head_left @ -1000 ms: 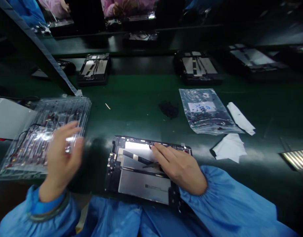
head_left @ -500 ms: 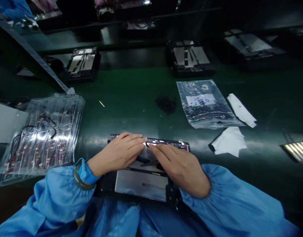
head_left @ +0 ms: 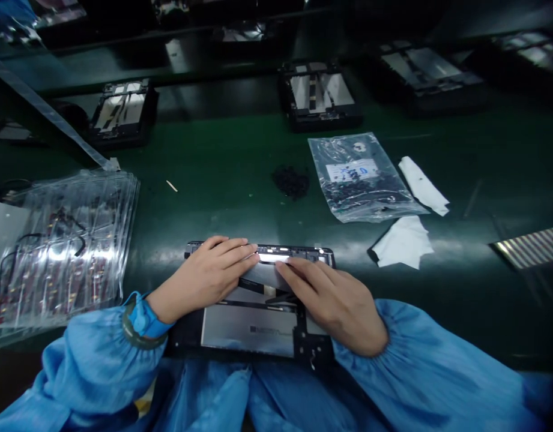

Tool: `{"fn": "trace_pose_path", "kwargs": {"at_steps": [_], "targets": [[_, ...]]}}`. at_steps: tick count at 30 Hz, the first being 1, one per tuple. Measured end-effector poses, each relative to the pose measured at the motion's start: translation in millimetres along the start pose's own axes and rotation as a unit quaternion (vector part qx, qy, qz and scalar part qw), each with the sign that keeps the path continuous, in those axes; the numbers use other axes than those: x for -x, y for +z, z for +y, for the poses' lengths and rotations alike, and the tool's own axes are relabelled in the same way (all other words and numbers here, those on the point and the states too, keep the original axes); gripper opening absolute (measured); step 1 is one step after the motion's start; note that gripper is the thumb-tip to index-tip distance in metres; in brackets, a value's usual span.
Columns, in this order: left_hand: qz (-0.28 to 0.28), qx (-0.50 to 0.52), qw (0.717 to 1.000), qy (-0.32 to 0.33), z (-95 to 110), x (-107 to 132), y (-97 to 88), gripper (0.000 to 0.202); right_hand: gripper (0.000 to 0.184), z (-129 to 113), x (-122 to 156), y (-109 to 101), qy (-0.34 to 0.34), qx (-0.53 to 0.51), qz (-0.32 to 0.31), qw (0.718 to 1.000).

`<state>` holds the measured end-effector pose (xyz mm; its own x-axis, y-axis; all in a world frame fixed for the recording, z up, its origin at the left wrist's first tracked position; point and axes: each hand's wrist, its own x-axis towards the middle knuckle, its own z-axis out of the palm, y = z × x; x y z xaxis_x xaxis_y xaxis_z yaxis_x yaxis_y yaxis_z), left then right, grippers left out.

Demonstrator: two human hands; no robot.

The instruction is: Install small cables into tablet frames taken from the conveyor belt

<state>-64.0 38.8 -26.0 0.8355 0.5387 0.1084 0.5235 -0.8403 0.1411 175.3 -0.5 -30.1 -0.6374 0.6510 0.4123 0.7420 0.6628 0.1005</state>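
An opened tablet chassis lies face down at the near edge of the green belt, showing a silver panel and black ribbon cables. My left hand rests on its upper left part, fingers together and stretched toward the top edge. My right hand lies on the upper right part, fingers extended flat and pressing near the same top edge. The fingertips of both hands almost meet at a bright strip along the top rim. Neither hand visibly holds anything.
A stack of clear plastic trays with small wired parts sits at the left. A clear bag of small black parts, a pile of black bits and white paper scraps lie behind. More open chassis ride the belt farther back.
My left hand left the plastic trays and came onto the chassis beside my right hand. Both hands then slid slightly along the top edge; the view tilted down.
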Motion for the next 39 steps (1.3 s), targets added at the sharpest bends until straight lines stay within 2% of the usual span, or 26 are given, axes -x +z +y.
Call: {"fn": "trace_pose_path", "kwargs": {"at_steps": [13, 20, 23, 25, 28, 32, 34, 37, 38, 39], "targets": [[0.015, -0.001, 1.0, 0.004, 1.0, -0.6, 0.4, 0.035, 0.028, -0.7, -1.1, 0.4, -0.004, -0.008, 0.003, 1.0], [0.023, 0.021, 0.999, 0.01, -2.7, 0.1, 0.8, 0.034, 0.029, 0.8, 1.4, -5.8, -0.007, 0.021, -0.031, 0.999], [0.041, 0.078, 0.996, -0.012, -6.5, -0.2, 1.3, 0.032, 0.029, 6.7, 18.3, -14.4, 0.047, -0.013, -0.006, 0.999], [0.053, 0.099, 0.992, -0.059, -7.5, -3.4, 2.4, 0.033, 0.027, 9.8, 33.9, -18.0, 0.148, -0.041, 0.021, 0.988], [0.048, 0.058, 0.991, -0.112, -7.0, -12.6, 5.3, 0.037, 0.024, 10.8, 54.1, -16.3, 0.295, -0.074, 0.002, 0.953], [0.02, 0.029, 0.991, -0.131, -8.4, -21.7, 4.4, 0.036, 0.035, 8.7, 61.3, -11.5, 0.388, -0.216, -0.016, 0.896], [0.039, 0.065, 0.983, -0.169, -11.1, -21.2, -2.7, 0.035, 0.038, 7.8, 58.2, -14.1, 0.434, -0.334, -0.049, 0.835], [0.084, 0.16, 0.949, -0.259, -16.1, -16.9, -22.4, 0.036, 0.045, 8.8, 54.5, -20.1, 0.464, -0.512, -0.134, 0.71], [0.097, 0.2, 0.931, -0.291, -17.8, -15.6, -29.9, 0.037, 0.048, 11.0, 54.5, -21.3, 0.462, -0.547, -0.15, 0.682], [0.109, 0.242, 0.909, -0.323, -19.5, -14.8, -36.9, 0.038, 0.049, 14.6, 55.1, -22.1, 0.456, -0.561, -0.152, 0.674]]}}
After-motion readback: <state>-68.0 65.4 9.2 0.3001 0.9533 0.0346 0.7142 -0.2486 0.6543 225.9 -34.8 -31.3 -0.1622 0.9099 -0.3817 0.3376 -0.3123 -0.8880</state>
